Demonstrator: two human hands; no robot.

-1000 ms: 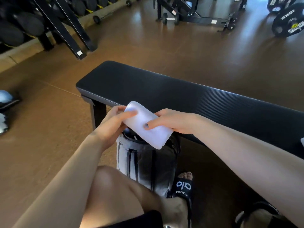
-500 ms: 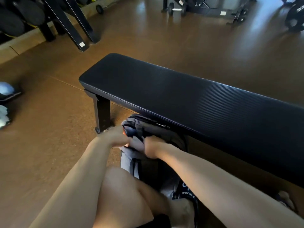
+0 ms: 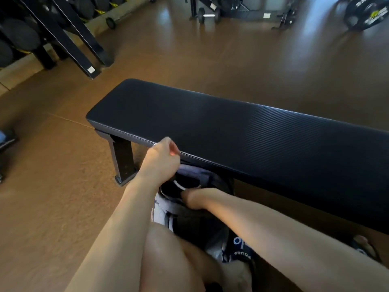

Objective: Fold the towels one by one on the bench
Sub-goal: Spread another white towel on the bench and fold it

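The long black padded bench lies across the middle with nothing on it. A grey and black bag stands on the floor under its near edge, between my legs. My left hand is a curled fist at the bench's front edge, gripping the bag's raised top edge. My right hand reaches into the bag's dark mouth, and its fingers are hidden inside. A thin white strip shows in the opening; I cannot tell if it is a towel. No whole towel is in view.
The bench's metal leg stands just left of the bag. A dumbbell rack is at the far left, and a dumbbell and weight plates lie at the back. My knee and sandalled feet are close below.
A second ago both hands held a folded white towel above the bag. They pushed it down into the bag. Now my left hand has lifted to the bench edge while my right stays in the bag.
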